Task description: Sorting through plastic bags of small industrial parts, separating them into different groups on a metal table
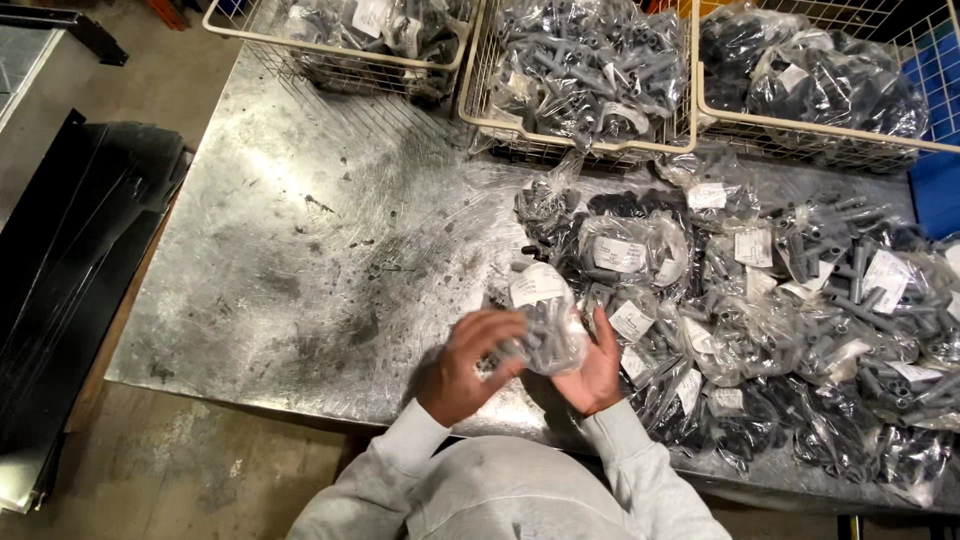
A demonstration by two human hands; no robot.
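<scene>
Both hands hold one clear plastic bag (545,320) of grey parts with a white label, just above the front edge of the scratched metal table (300,260). My left hand (468,362) grips the bag's left lower side with fingers curled over it. My right hand (594,370) cups the bag from the right and below. A heap of similar labelled bags (780,300) of grey and black parts lies right beside my right hand, covering the right half of the table.
Three cream wire baskets stand along the table's far edge: left (340,45), middle (580,75) and right (810,80), all filled with bagged parts. A blue crate (938,170) sits at the far right. Black flat panels (70,260) lie on the floor left of the table.
</scene>
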